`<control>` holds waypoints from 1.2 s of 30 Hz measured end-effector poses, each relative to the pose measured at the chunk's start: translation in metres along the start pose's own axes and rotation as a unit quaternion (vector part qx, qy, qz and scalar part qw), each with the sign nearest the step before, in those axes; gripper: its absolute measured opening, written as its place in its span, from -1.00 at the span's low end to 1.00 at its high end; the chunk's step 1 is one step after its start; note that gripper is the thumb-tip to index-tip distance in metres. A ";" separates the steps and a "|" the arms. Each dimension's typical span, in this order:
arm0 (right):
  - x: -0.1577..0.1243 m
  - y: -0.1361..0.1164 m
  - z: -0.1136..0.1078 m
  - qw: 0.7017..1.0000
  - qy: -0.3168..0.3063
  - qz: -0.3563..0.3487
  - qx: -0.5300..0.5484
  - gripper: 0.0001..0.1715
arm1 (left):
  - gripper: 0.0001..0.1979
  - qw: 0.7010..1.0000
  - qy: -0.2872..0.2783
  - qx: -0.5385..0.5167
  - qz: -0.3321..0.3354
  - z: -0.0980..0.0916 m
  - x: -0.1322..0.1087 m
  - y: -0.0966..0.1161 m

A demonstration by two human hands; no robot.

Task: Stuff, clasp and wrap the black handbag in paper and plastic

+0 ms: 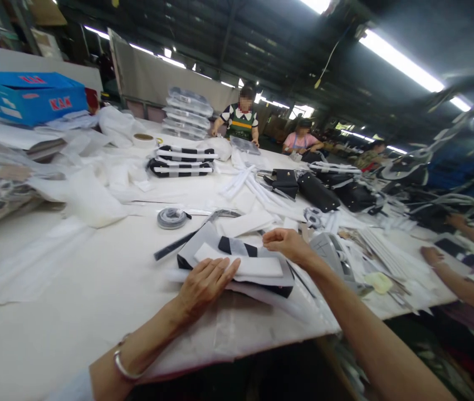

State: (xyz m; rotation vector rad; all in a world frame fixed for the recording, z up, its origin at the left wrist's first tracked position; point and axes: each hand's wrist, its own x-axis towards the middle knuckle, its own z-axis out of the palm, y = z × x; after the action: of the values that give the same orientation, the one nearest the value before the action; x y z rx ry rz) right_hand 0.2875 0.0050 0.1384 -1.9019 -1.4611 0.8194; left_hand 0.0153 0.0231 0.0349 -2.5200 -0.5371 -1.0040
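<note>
A folded black-and-white striped item (237,248) lies on the white table (73,278) in front of me, with a white paper strip (257,266) across its top. My left hand (205,284) rests flat on its near left edge, fingers stretched out. My right hand (287,243) hovers at the item's far right corner, fingers curled in a loose pinch; whether it holds anything is hidden. A clear plastic bag (237,328) lies under the item near the table's front edge.
A tape roll (171,218) and a dark strip (176,245) lie beyond. Stacked striped items (182,160), white paper, black bags (318,192) and a blue box (28,97) fill the table. A neighbour's arms (458,278) reach in at right; two people stand at the far end.
</note>
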 end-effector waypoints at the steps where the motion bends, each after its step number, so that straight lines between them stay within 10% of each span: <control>1: 0.009 0.005 -0.003 1.000 0.022 0.006 -0.017 -0.72 | -0.54 1.000 0.004 -0.002 0.000 0.000 0.000 -0.001; 6: 0.031 0.014 0.003 0.990 -0.024 -0.084 -0.111 -0.45 | -0.56 1.000 0.001 -0.016 -0.012 -0.001 0.001 -0.002; 10: 0.035 -0.002 0.020 0.928 -0.127 -0.240 -0.254 -0.22 | -0.58 1.000 0.004 -0.020 -0.011 -0.003 0.002 -0.002; 14: 0.043 -0.012 0.038 0.908 -0.155 -0.284 -0.268 -0.58 | -0.59 1.000 0.016 -0.015 -0.014 -0.002 0.001 -0.002; 21: 0.058 0.018 0.030 0.994 -0.032 -0.080 -0.072 -0.89 | -0.54 0.999 0.029 -0.007 -0.020 -0.004 0.001 -0.002; 36: 0.078 0.065 0.001 0.985 0.029 0.170 -0.020 -0.80 | -0.54 0.996 0.059 -0.063 -0.023 -0.006 0.003 -0.001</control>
State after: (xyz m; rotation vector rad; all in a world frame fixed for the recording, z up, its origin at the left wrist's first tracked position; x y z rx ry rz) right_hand 0.3422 0.0669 0.0794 -2.2225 -1.1411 0.8805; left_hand 0.0140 0.0218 0.0413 -2.5475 -0.5132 -1.2311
